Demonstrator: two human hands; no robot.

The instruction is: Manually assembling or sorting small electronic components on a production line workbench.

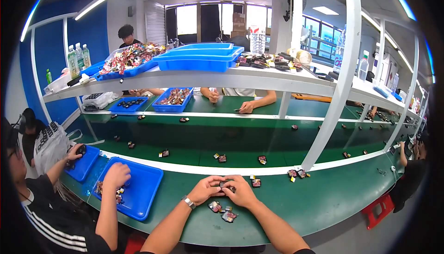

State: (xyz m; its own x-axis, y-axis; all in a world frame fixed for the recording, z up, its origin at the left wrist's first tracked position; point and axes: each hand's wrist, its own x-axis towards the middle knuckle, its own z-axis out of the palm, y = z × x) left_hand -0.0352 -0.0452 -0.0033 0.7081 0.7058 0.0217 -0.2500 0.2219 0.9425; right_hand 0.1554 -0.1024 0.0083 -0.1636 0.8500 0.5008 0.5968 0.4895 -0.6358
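My left hand [203, 190] and my right hand [239, 192] meet over the green table, fingers closed around a small black part [226, 187]. Fingertips cover much of it, so its exact kind cannot be made out. Just below my hands lie a few small electronic assemblies [229, 216], dark red and black with pale tabs. A similar assembly [256, 183] rests right of my right hand, and a pair [298, 174] lies farther right by the white rail. A watch with a metal band [188, 202] is on my left wrist.
At left, a co-worker's hand [117, 175] hovers over a blue tray [147, 184] holding assemblies. Beyond the white rail [185, 167], a green belt [199, 136] carries scattered assemblies. A slanted white post [330, 115] supports a shelf [194, 79] with blue trays [199, 60]. Other people work opposite.
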